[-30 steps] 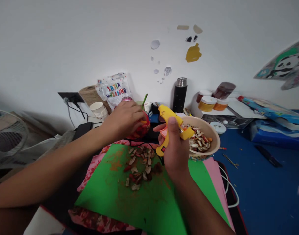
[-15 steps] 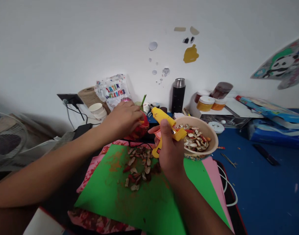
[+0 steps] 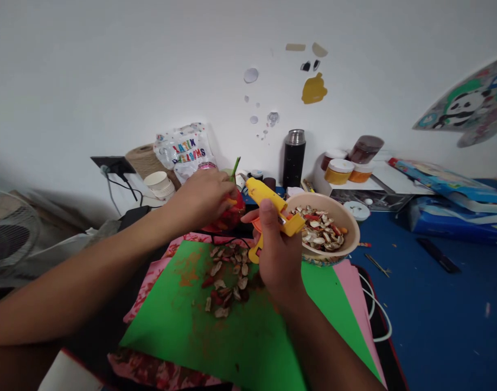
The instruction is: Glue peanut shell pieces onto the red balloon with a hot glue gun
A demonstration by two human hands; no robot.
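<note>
My right hand [image 3: 281, 255] is wrapped around a yellow glue gun [image 3: 268, 196] with an orange trigger, its nozzle end pointing up and left. Pinched at the fingertips of my left hand [image 3: 210, 198] is a small orange piece [image 3: 231, 201], against or close to a round red object [image 3: 239, 204] with a green stem [image 3: 235, 167]; whether they touch is unclear. My left hand hides much of that object. Below both hands, loose shell-like pieces [image 3: 221, 284], some reddish, lie on a green sheet [image 3: 167, 320]. Similar pieces fill a beige bowl [image 3: 352, 217] beyond my right hand.
A black thermos [image 3: 294, 160] stands by the wall. Paint jars [image 3: 338, 171] sit on a white box to the right. At left are paper cups [image 3: 159, 184], a balloon bag [image 3: 187, 149] and a twine spool [image 3: 146, 161]. A white cable [image 3: 381, 320] loops at the sheet's right.
The whole view has shifted slightly, with things appearing a little further left. Both hands keep their grips, and the glue gun stays near the red object.
</note>
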